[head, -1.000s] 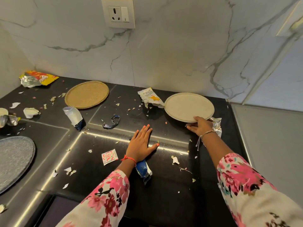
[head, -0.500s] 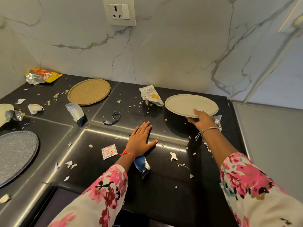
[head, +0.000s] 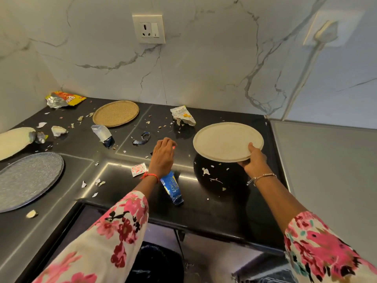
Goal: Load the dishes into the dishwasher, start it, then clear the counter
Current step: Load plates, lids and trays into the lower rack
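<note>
Head view, read left to right. A pale plate (head: 14, 140) and a grey speckled plate (head: 28, 178) lie on the left wing of the black counter (head: 204, 207). A yellow snack wrapper (head: 64, 99) sits in the back corner, and a tan plate (head: 115, 113) lies near the wall. Torn scraps are scattered throughout.

The left hand (head: 163, 158) hovers over the counter with its fingers loosely bent and appears to hold nothing. A red-and-white sachet (head: 139, 169) lies beside its wrist, and a blue wrapper (head: 172, 187) lies partly under the wrist, near the front edge.

The right hand (head: 255, 162) grips the near rim of a cream plate (head: 225, 140), thumb on top and fingers beneath. The plate is raised clear of the counter, with its shadow below it. No dishwasher is in view.

Risks, as judged:
- **Plate grip:** one hand on one edge leaves most of the plate unsupported. A quick swing could tilt it, let it slip, or knock it against the counter edge.
- **Sleeves:** either sleeve could brush the blue wrapper or scraps onto the floor.
- **Plates left behind:** three plates remain on the counter and could be overlooked among the wrappers.
</note>
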`<state>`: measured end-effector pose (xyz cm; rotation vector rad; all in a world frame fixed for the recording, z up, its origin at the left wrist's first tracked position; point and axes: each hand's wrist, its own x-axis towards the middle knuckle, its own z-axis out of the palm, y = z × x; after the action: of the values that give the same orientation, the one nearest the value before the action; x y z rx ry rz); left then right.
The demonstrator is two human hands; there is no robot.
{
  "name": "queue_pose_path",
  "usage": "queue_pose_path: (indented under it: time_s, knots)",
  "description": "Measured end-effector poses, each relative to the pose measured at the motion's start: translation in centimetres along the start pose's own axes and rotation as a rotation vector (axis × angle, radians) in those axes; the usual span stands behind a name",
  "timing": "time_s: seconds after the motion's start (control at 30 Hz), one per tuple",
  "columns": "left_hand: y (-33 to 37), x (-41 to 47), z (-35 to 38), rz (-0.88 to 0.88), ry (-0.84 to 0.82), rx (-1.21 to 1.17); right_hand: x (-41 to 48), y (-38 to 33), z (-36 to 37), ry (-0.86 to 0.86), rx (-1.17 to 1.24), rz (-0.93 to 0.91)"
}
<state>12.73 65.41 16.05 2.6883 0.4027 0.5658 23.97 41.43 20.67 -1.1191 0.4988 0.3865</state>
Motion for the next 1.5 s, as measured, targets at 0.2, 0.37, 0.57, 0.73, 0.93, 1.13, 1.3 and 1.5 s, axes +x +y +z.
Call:
queue_pose_path:
  time_s: [0.2, 0.37, 0.57, 0.73, 0.93, 1.13, 1.3, 1.5]
  knots:
    - [3.3, -3.9, -0.2, -0.031, 0.125, -0.032, -5.7, 1.0, -5.1, -0.013, 0.039, -0.05]
    - [5.2, -4.8, 0.7, -0.099, 0.03, -0.081, -7.1, 0.8, -8.5, -0.025, 0.03, -0.05]
    - [5.1, -4.0, 3.1, -0.093, -0.071, 0.021, -4.5, 0.8, -9.3, -0.028, 0.029, 0.001]
    - [3.4, -3.0, 4.8, -0.077, -0.222, 0.054, -1.4, 0.9, -8.4, -0.056, 0.049, 0.052]
    - [2.5, 0.1, 5.0, -0.127, -0.398, -0.047, 0.9, 0.3, -7.0, -0.1, 0.027, 0.056]
    - [1.7, -2.1, 2.9, -0.083, -0.346, -0.011, -0.5, 0.5, -7.6, -0.081, -0.026, 0.03]
    - [3.0, -9.3, 0.1, -0.054, -0.238, 0.077, -5.8, 1.9, -10.6, -0.051, -0.064, -0.049]
    - [7.0, -21.9, -2.4, -0.053, -0.133, 0.039, -15.9, 4.8, -18.9, -0.029, -0.037, -0.133]
